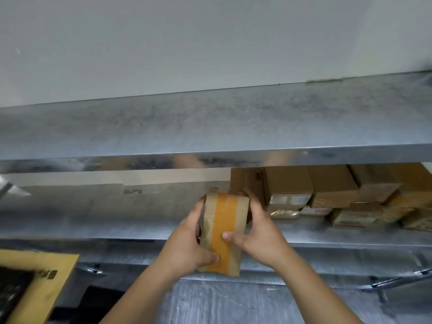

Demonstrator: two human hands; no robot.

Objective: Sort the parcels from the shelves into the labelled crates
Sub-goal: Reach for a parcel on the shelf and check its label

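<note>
Head camera view: a person holds a small cardboard parcel in both hands in front of metal shelving. The parcel, wrapped lengthwise with a broad band of orange-yellow tape, hangs in the air at the front edge of the middle shelf, its far end over the shelf surface and its near end toward the camera. The left hand grips the parcel's left side, fingers curled along the edge and the thumb pressed on the taped face near the lower end. The right hand grips the right side, fingers wrapped around the far edge and the thumb lying across the tape.

Along the right half of the same shelf, toward its back edge, sits a stack of brown boxes, several with pale labels on their fronts; the print is too blurred to read. A dark mark on the shelf's back wall, left of the parcel, is also unreadable. The upper shelf spans the frame above. At the lower left corner, a cardboard carton carries dark printed symbols that cannot be made out.
</note>
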